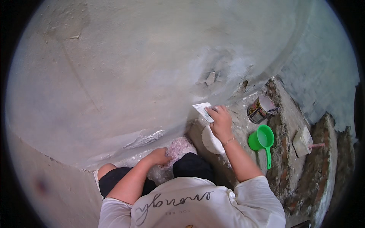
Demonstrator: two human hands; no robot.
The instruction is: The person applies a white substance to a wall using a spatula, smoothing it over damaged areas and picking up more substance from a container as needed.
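Observation:
In my right hand (221, 123) is a flat white scraper (203, 110), its blade close to the foot of the wall (125, 76); I cannot tell whether it touches. The fingers are closed round its near end. Just below that hand sits a round white bowl (212, 140), partly hidden by my wrist. Between my knees, my left hand (158, 156) is low, with fingers curled at the edge of a crumpled pinkish plastic bag (180, 148). What the bag contains does not show.
Right of the bowl stand a green long-handled dipper (262, 137) and an open can (260, 109) with a dark handle sticking out. Rough steps (281, 152) run along the right, bearing a whitish block-shaped tool (303, 142) with a pink handle. Peeling patches (211, 78) mark the wall.

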